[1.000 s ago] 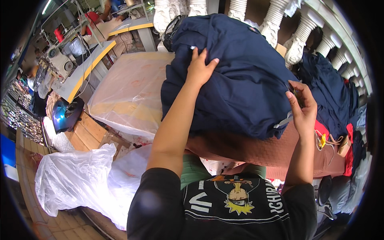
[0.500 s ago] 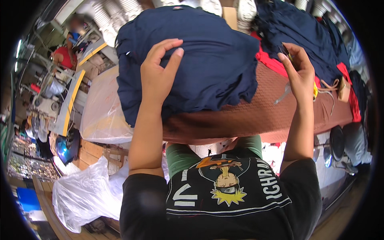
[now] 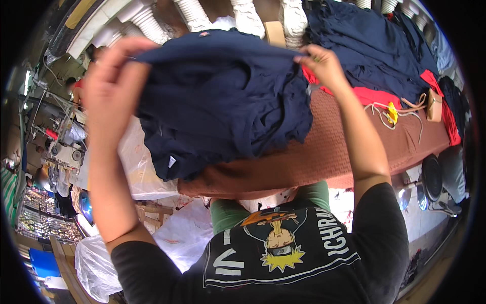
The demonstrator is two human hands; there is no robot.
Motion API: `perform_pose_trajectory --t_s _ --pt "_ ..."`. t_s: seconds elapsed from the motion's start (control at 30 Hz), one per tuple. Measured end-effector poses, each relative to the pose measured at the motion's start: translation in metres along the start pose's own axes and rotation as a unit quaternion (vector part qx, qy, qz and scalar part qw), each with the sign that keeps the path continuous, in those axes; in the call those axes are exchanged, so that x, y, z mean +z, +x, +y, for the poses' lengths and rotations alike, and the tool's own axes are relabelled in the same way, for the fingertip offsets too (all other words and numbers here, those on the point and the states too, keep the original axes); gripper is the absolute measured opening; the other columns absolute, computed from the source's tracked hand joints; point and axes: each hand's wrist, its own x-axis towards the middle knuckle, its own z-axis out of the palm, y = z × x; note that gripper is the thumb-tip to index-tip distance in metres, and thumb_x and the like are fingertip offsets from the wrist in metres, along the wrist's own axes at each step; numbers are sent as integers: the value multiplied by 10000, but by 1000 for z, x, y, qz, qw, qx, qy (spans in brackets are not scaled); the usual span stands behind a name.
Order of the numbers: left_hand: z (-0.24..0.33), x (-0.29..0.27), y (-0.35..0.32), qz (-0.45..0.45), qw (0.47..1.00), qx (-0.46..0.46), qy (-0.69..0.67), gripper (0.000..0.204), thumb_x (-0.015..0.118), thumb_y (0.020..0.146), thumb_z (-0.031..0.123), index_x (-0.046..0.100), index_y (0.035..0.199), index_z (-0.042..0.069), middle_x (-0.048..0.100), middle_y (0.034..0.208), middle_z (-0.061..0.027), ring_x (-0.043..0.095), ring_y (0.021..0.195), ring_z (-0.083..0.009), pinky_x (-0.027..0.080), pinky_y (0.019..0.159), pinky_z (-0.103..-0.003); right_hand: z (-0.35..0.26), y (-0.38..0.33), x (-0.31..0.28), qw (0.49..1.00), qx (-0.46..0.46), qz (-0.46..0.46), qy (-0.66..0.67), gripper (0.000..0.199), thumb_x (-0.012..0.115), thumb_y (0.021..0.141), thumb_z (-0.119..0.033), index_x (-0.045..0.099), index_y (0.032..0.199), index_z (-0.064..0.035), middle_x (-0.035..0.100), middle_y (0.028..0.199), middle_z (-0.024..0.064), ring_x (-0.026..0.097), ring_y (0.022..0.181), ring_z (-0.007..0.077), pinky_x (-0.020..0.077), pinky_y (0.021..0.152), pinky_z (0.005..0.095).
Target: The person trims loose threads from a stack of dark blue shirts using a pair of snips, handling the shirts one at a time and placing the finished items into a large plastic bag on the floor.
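A navy blue garment point(image 3: 202, 66) is stretched sideways between my two hands, its upper edge lifted over a pile of similar navy cloth point(image 3: 202, 137). My left hand point(image 3: 116, 83), smeared by motion, grips the garment's left end. At the other end, the fingers of my right hand point(image 3: 324, 65) pinch the cloth. A small yellowish bit shows at those right fingers, too little to name. On the pile's lower left a small white label point(image 3: 171, 161) can be seen.
The pile lies on a brown quilted cover point(image 3: 283, 167). To the right are more navy garments point(image 3: 369, 55), red cloth point(image 3: 372, 96), cords with a yellow piece point(image 3: 392, 114) and a tan block point(image 3: 434, 105). White ribbed columns point(image 3: 248, 17) stand behind; plastic-wrapped material point(image 3: 134, 162) sits left.
Both hands have moved left and closed on the garment, lifting and spreading its upper edge. My left hand was open above the pile; my right hand held a small dark tool over the right side.
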Motion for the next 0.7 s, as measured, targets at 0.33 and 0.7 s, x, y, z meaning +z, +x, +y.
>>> perform_pose_trajectory --t_s 0.33,0.7 --pt "-172 -92 67 95 887 -385 -235 860 577 823 693 447 1391 61 519 1363 -137 537 1206 -270 437 1005 -429 -128 152 -18 921 -247 157 -257 315 587 879 -56 579 1193 -30 693 827 135 666 722 221 522 640 329" --pt "-276 -39 -142 98 749 -516 -404 503 571 918 480 565 1264 115 653 1191 -38 649 1022 -187 531 839 -355 -53 -18 16 958 210 -191 -44 399 606 925 -418 714 970 -36 699 720 -3 356 438 14 267 391 221"
